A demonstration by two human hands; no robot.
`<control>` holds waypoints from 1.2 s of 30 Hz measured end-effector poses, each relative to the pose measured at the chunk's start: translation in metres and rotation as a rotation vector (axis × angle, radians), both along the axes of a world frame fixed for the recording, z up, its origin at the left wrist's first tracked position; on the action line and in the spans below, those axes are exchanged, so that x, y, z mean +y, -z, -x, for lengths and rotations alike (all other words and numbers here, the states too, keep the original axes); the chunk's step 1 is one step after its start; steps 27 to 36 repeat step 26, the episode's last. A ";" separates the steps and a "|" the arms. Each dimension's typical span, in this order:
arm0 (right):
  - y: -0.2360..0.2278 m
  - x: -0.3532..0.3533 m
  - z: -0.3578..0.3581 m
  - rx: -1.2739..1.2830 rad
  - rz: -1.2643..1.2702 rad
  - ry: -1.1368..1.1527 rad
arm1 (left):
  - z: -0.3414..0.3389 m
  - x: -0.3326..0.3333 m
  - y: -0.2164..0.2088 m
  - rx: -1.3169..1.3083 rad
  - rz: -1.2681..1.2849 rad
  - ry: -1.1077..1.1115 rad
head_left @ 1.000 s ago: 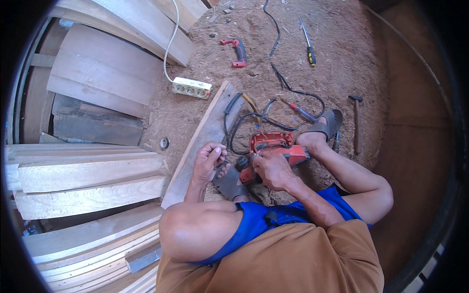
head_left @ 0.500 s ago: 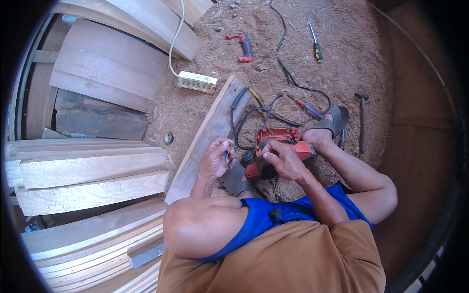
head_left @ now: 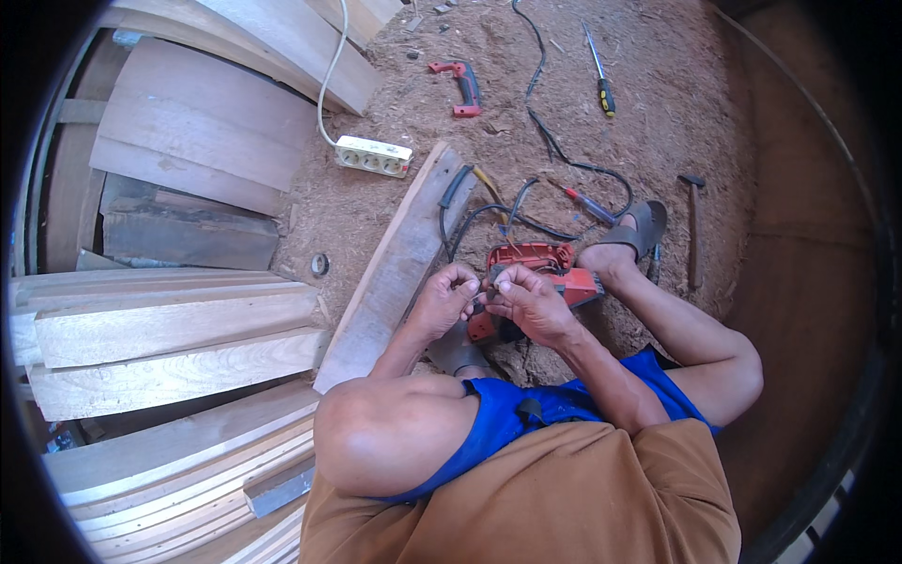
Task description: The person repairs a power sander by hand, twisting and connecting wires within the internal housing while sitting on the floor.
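My left hand [head_left: 449, 299] is closed in a pinch on a thin wire whose end is mostly hidden by the fingers. Close beside it, my right hand [head_left: 531, 303] also pinches; what lies between its fingertips is too small to make out. Both are above a red power tool [head_left: 583, 285] with its housing opened, lying between my feet and partly covered by my hands. A black cord [head_left: 512, 209] loops on the ground just beyond the tool. Farther off lies a red and black handle shell [head_left: 465, 89].
A wooden board [head_left: 395, 268] lies left of the tool. Around on the sawdust are a white power strip [head_left: 374, 156], a tape roll [head_left: 320, 265], a yellow-black screwdriver [head_left: 602, 80], a red-handled screwdriver [head_left: 590, 204] and a hammer [head_left: 695, 226]. Stacked planks [head_left: 178, 320] line the left.
My left hand has moved right, bringing the wire toward my right hand. My right hand has shifted slightly and turned its fingertips toward the left, so the two hands are now nearly together.
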State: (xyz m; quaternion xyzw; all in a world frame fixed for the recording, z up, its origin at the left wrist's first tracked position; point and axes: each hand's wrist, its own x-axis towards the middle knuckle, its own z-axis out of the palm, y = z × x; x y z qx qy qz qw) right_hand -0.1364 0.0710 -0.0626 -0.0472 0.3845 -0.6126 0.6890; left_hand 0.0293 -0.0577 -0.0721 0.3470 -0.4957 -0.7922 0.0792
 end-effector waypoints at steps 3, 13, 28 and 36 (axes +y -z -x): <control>0.003 -0.001 0.000 -0.032 0.007 0.023 | 0.006 0.002 -0.006 -0.072 0.031 0.033; -0.006 -0.009 -0.004 -0.077 -0.058 0.061 | 0.004 0.008 0.008 -0.104 0.311 0.080; 0.004 -0.006 -0.001 0.024 -0.107 0.005 | 0.004 0.004 0.011 0.085 -0.153 -0.056; 0.004 -0.006 -0.001 0.024 -0.107 0.005 | 0.004 0.004 0.011 0.085 -0.153 -0.056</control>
